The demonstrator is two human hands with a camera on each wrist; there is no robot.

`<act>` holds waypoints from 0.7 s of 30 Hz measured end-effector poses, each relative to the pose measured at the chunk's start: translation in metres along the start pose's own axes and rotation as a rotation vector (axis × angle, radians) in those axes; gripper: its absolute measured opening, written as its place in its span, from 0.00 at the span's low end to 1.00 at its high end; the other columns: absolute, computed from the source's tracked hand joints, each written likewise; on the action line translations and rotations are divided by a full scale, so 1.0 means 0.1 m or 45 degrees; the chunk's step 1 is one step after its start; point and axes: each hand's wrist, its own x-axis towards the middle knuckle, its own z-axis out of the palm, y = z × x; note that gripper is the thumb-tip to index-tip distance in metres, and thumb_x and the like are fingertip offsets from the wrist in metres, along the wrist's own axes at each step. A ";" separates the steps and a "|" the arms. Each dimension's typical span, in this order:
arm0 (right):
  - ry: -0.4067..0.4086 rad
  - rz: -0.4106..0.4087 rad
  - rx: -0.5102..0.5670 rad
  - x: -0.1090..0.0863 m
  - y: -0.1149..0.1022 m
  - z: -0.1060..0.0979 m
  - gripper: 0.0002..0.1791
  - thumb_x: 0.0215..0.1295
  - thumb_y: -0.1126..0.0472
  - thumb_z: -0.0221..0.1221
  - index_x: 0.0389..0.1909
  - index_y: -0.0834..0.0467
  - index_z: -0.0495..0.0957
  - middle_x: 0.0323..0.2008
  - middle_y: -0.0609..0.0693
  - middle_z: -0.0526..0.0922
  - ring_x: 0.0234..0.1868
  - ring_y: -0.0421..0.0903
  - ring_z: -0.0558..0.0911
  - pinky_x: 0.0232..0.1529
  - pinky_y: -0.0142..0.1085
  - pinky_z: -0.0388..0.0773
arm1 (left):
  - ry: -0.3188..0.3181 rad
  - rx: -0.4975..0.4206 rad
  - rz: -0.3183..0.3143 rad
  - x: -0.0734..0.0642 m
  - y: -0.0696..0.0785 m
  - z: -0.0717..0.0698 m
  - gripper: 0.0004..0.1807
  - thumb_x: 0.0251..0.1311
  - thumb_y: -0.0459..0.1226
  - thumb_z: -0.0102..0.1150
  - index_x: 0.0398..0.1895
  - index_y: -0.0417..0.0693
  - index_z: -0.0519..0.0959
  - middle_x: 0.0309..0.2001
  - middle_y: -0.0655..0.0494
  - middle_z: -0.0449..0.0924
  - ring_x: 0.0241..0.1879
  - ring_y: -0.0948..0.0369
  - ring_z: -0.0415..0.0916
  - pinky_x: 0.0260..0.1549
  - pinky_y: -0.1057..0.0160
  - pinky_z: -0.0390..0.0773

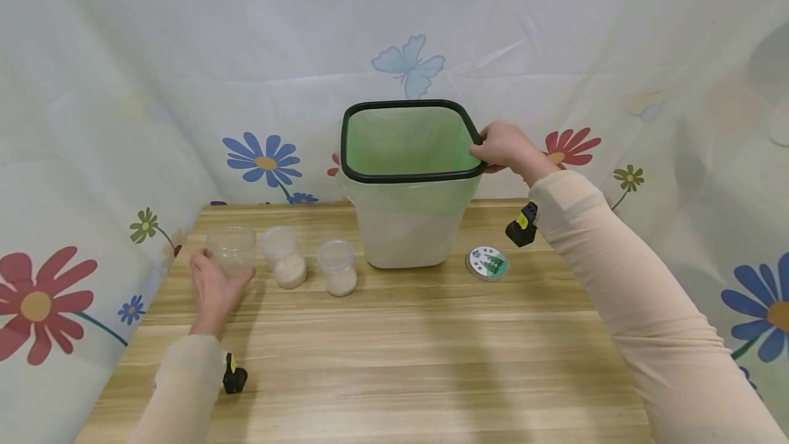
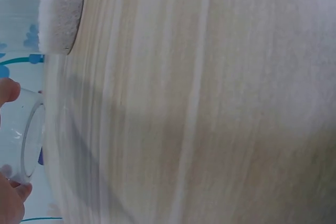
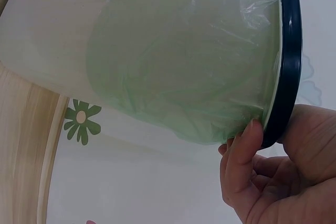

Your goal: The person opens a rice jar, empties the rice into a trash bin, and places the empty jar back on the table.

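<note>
At the table's left side my left hand (image 1: pixel 212 290) holds a clear plastic cup (image 1: pixel 231 242), thumb and fingers on opposite sides of it. In the left wrist view the cup (image 2: pixel 16 135) is partly cut off by the frame edge; whether it touches the table I cannot tell. My right hand (image 1: pixel 508 148) grips the black rim ring (image 1: pixel 407 177) of a whitish trash can (image 1: pixel 409 245) at its right side. A thin green trash bag (image 3: pixel 189 77) lines the can and folds down outside beneath the ring. The right wrist view shows the fingers curled under that ring.
Two clear jars with white contents, one jar (image 1: pixel 290 270) nearer the cup and another jar (image 1: pixel 341 281) nearer the can, stand between them. Right of the can lies a round tin (image 1: pixel 487 263) with a green-printed top. A flowered curtain (image 1: pixel 308 33) hangs behind the wooden table (image 1: pixel 382 362).
</note>
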 end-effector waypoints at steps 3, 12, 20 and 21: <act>-0.002 -0.001 -0.001 0.00 0.00 0.00 0.14 0.61 0.62 0.47 0.37 0.70 0.73 0.23 0.52 0.74 0.17 0.37 0.77 0.28 0.33 0.81 | -0.002 -0.013 -0.012 -0.02 -0.02 0.03 0.51 0.41 0.42 0.67 0.65 0.36 0.46 0.59 0.31 0.57 0.54 0.36 0.61 0.53 0.40 0.64; -0.006 0.001 0.008 0.00 -0.01 0.01 0.14 0.61 0.62 0.47 0.37 0.70 0.73 0.24 0.53 0.74 0.17 0.37 0.77 0.28 0.33 0.81 | -0.032 -0.042 -0.068 -0.08 -0.06 0.08 0.50 0.43 0.43 0.66 0.65 0.38 0.46 0.59 0.31 0.57 0.55 0.36 0.62 0.52 0.39 0.65; -0.006 0.013 0.011 -0.01 -0.01 0.00 0.15 0.61 0.62 0.47 0.40 0.71 0.73 0.27 0.54 0.74 0.18 0.38 0.77 0.29 0.34 0.81 | 0.010 -0.050 -0.061 -0.13 -0.11 0.11 0.50 0.43 0.44 0.67 0.64 0.37 0.47 0.58 0.30 0.59 0.55 0.37 0.62 0.53 0.41 0.64; -0.004 0.010 0.009 -0.01 -0.01 0.00 0.15 0.61 0.62 0.47 0.39 0.71 0.73 0.27 0.54 0.74 0.18 0.38 0.77 0.29 0.34 0.81 | 0.018 -0.044 -0.055 -0.14 -0.12 0.12 0.50 0.42 0.44 0.68 0.64 0.36 0.47 0.57 0.29 0.59 0.55 0.36 0.62 0.53 0.40 0.64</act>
